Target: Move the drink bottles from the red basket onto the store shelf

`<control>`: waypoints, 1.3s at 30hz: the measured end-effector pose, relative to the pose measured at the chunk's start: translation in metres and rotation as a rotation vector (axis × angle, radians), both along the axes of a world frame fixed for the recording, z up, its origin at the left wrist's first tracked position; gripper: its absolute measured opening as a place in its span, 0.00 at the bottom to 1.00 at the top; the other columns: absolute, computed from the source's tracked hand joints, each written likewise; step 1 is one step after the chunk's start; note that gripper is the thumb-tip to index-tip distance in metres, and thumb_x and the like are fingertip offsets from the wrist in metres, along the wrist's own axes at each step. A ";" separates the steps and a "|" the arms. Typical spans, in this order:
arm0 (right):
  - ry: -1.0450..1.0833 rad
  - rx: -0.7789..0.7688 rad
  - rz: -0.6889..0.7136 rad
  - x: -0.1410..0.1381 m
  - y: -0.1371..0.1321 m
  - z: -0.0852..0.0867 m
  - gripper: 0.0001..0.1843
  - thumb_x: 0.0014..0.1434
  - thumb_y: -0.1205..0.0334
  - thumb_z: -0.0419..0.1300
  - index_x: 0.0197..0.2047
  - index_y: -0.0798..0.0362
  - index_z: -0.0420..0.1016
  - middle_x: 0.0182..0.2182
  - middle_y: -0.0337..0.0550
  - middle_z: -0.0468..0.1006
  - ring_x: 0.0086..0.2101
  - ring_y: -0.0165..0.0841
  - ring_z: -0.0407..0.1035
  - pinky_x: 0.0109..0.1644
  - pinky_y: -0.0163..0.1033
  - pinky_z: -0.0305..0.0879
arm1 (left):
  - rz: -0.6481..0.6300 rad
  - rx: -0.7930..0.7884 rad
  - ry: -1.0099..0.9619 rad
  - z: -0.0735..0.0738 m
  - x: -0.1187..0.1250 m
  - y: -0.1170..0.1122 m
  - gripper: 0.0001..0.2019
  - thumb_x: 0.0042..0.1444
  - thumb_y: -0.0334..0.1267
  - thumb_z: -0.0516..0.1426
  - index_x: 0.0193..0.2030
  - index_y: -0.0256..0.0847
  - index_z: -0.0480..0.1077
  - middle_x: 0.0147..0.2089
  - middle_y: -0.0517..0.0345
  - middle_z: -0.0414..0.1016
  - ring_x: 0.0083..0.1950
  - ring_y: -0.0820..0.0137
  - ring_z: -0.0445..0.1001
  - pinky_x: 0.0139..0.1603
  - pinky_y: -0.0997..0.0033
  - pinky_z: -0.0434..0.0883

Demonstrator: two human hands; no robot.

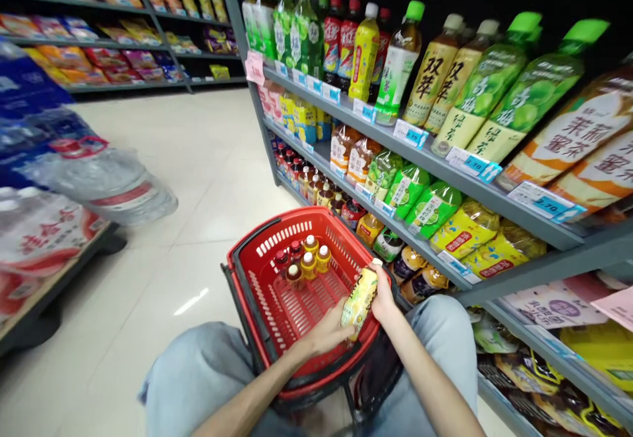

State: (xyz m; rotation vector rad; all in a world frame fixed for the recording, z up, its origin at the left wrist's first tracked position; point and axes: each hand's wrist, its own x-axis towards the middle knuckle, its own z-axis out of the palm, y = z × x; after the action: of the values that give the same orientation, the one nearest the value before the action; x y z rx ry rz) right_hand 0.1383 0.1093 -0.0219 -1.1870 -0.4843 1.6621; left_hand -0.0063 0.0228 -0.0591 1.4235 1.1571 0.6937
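Over the right side of a red shopping basket (257, 239), I hold a bottle with a yellow label (361, 297) and a pale cap, tilted, in both hands. My left hand (329, 328) is closed around its lower part. Near the cap, my right hand (383, 295) grips the upper end. Inside the basket, several small bottles stand upright: yellow-capped-looking ones with white tops (309, 262) and dark ones with red caps (281, 259). The basket stands between my knees, its black handle folded against the rim.
Drink shelves (341, 111) with price tags run along the right, close to the basket. On the left, packs of bottled drinks (44, 246) sit on a low platform beside a large water jug (113, 180). Snack shelves (119, 41) stand beyond the pale tiled floor (198, 153).
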 end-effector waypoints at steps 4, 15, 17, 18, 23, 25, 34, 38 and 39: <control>0.135 -0.131 -0.017 0.004 -0.001 0.002 0.09 0.50 0.56 0.64 0.31 0.52 0.71 0.26 0.39 0.81 0.26 0.36 0.76 0.27 0.38 0.71 | -0.024 0.007 0.080 0.006 0.003 0.000 0.31 0.49 0.41 0.60 0.60 0.36 0.61 0.45 0.52 0.77 0.43 0.59 0.77 0.44 0.62 0.74; 0.122 -0.120 -0.023 0.006 -0.001 0.001 0.09 0.52 0.56 0.63 0.32 0.52 0.71 0.27 0.39 0.81 0.27 0.36 0.76 0.28 0.38 0.71 | -0.022 0.052 0.243 0.014 0.007 0.000 0.28 0.49 0.44 0.61 0.57 0.36 0.64 0.44 0.48 0.78 0.44 0.54 0.80 0.42 0.62 0.74; 0.125 -0.115 -0.025 0.005 0.000 0.000 0.09 0.52 0.56 0.63 0.33 0.52 0.72 0.27 0.39 0.81 0.26 0.35 0.76 0.28 0.38 0.71 | -0.014 0.041 0.230 0.015 0.006 0.000 0.29 0.50 0.47 0.61 0.57 0.37 0.65 0.44 0.48 0.79 0.42 0.55 0.80 0.40 0.63 0.73; 0.130 -0.109 -0.026 0.005 -0.001 0.000 0.10 0.52 0.56 0.63 0.33 0.53 0.72 0.26 0.39 0.81 0.26 0.35 0.76 0.27 0.38 0.71 | -0.011 0.037 0.226 0.015 0.006 -0.001 0.29 0.51 0.49 0.61 0.58 0.37 0.65 0.44 0.49 0.79 0.41 0.56 0.80 0.39 0.63 0.73; 0.146 -0.142 -0.048 0.002 -0.002 0.001 0.10 0.51 0.56 0.65 0.34 0.54 0.74 0.28 0.40 0.82 0.26 0.36 0.76 0.25 0.38 0.69 | -0.012 0.019 0.229 0.011 0.004 -0.001 0.32 0.54 0.54 0.59 0.60 0.36 0.63 0.43 0.50 0.80 0.41 0.58 0.80 0.39 0.64 0.72; 0.141 -0.158 -0.059 0.000 -0.002 0.001 0.11 0.51 0.56 0.65 0.34 0.54 0.74 0.29 0.42 0.82 0.26 0.36 0.76 0.24 0.38 0.69 | -0.023 0.023 0.253 0.009 0.003 -0.001 0.31 0.55 0.53 0.59 0.60 0.36 0.63 0.45 0.48 0.79 0.42 0.57 0.79 0.39 0.63 0.72; 0.135 -0.163 -0.028 -0.003 -0.004 -0.001 0.14 0.50 0.52 0.66 0.35 0.53 0.74 0.27 0.43 0.82 0.25 0.39 0.77 0.23 0.39 0.68 | -0.022 0.040 0.251 0.015 0.000 -0.001 0.28 0.55 0.51 0.59 0.58 0.38 0.63 0.44 0.51 0.79 0.40 0.61 0.78 0.38 0.66 0.70; 0.141 -0.142 -0.042 -0.004 -0.004 0.000 0.14 0.49 0.53 0.66 0.35 0.52 0.73 0.26 0.42 0.81 0.25 0.38 0.77 0.23 0.39 0.69 | -0.019 0.045 0.232 0.017 0.000 -0.002 0.27 0.55 0.49 0.59 0.57 0.36 0.63 0.44 0.51 0.79 0.40 0.61 0.78 0.37 0.66 0.70; 0.150 -0.142 -0.052 -0.004 -0.004 0.000 0.14 0.49 0.54 0.66 0.35 0.53 0.73 0.27 0.42 0.81 0.24 0.38 0.76 0.23 0.39 0.69 | -0.018 0.051 0.235 0.017 0.000 -0.001 0.27 0.55 0.49 0.59 0.57 0.37 0.63 0.44 0.51 0.79 0.40 0.60 0.78 0.37 0.66 0.70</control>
State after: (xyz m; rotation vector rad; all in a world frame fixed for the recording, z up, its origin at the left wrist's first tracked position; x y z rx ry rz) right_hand 0.1341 0.1051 -0.0222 -1.1562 -0.2440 1.7481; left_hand -0.0061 0.0213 -0.0425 1.5878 1.3138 0.5568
